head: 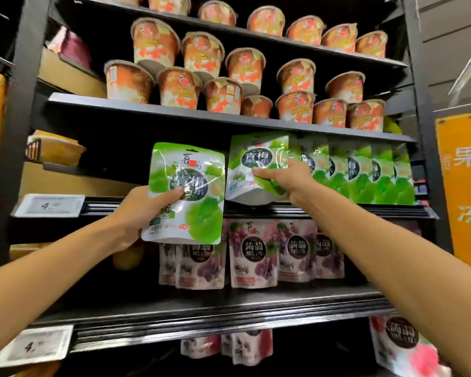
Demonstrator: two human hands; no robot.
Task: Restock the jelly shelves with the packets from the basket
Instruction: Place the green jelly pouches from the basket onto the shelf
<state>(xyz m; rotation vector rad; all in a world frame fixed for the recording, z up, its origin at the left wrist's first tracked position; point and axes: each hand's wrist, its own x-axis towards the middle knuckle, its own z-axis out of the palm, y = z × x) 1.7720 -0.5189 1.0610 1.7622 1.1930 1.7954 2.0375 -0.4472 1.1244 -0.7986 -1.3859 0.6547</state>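
My left hand [142, 210] grips a green jelly packet [191, 183] upright in front of the middle shelf [324, 209], thumb across its front. My right hand [286, 178] holds a second green packet [256, 164], tilted, at the left end of a row of like green packets [365, 172] standing on that shelf. The basket is out of view.
Orange jelly cups [229, 85] are stacked on the shelf above. Purple grape packets [253, 251] stand on the shelf below, and red packets [400, 346] lower still. Price tags [49, 205] hang on the shelf edges. Orange signs [465, 180] flank the black rack.
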